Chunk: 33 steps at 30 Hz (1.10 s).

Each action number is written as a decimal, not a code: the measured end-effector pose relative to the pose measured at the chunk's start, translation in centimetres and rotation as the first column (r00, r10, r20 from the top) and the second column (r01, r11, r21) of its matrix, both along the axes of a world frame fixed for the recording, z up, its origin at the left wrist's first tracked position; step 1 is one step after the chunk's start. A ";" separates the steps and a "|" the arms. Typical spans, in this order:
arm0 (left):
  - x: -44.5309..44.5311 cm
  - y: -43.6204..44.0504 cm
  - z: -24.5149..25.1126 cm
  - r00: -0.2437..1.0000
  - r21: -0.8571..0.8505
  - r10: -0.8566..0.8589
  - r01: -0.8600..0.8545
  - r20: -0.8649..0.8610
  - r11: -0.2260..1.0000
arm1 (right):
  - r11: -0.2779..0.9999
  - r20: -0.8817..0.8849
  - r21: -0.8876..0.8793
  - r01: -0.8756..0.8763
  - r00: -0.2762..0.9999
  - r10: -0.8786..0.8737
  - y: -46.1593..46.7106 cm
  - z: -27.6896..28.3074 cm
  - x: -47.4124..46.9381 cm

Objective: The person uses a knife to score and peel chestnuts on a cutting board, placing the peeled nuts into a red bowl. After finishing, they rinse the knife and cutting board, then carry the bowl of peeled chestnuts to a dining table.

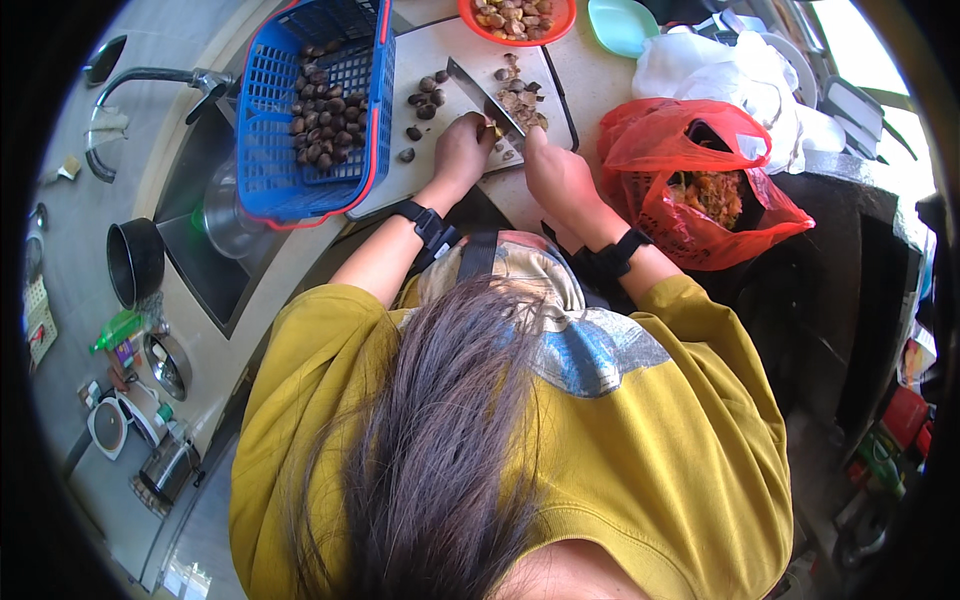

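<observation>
My right hand (551,169) is closed round the handle of a kitchen knife (480,94), whose broad blade points up and left over a white cutting board (405,67). Against the blade's near edge, my left hand (463,146) pinches a small, pale, partly peeled nut, perhaps a chestnut (493,129). Several dark unpeeled nuts (426,111) lie on the board to the left. Peeled brown shells (521,105) are heaped right of the blade. A blue plastic basket (262,142) with red handles holds many dark nuts. Peeled pieces fill an orange-red bowl (553,34) beyond the board.
At the right stands an open red plastic bag (690,232) with food scraps inside. Behind it are white plastic bags (690,64) and a mint-green dish (621,28). On the left are a sink (202,277), a faucet (142,73) and a black pot (135,262).
</observation>
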<state>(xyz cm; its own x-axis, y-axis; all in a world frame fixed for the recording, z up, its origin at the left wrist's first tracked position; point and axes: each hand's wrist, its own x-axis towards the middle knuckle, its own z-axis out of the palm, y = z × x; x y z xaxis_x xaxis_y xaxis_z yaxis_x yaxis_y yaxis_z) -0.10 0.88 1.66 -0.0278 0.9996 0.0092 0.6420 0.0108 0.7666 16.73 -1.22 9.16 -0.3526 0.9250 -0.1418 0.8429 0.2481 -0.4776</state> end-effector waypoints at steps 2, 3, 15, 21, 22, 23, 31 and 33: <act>0.1 0.0 0.1 1.000 -0.025 0.003 -0.003 -0.015 1.000 | 1.000 0.003 -0.005 -0.014 1.000 0.014 -0.1 0.1 0.1; 0.1 0.1 0.2 1.000 -0.023 -0.001 0.001 -0.007 1.000 | 1.000 0.008 -0.010 -0.025 1.000 0.025 0.0 0.2 0.1; 0.4 -0.1 -0.7 1.000 0.024 0.008 -0.008 -0.006 1.000 | 0.992 0.180 0.063 -0.113 0.979 0.100 -0.2 0.1 -1.2; 0.5 -0.1 -0.9 1.000 0.018 0.001 -0.002 0.010 1.000 | 0.994 0.189 0.031 -0.103 0.977 0.096 0.3 0.5 -1.2; 0.5 0.0 -1.0 1.000 0.001 0.010 -0.010 0.018 1.000 | 0.996 0.181 0.012 -0.090 0.980 0.087 0.6 0.5 -1.1; 0.6 0.0 -1.0 0.999 -0.005 0.016 -0.016 0.028 1.000 | 0.997 0.179 -0.023 -0.072 0.981 0.075 0.9 0.5 -0.9; 0.7 -0.3 -1.0 0.999 0.054 -0.005 0.008 -0.052 0.999 | 1.000 0.072 -0.027 0.005 0.997 -0.003 2.3 -1.5 -0.9; 0.6 -0.4 -0.6 0.999 0.031 -0.015 0.016 -0.039 0.999 | 0.999 0.050 -0.021 0.038 0.998 -0.037 2.2 -2.0 -0.7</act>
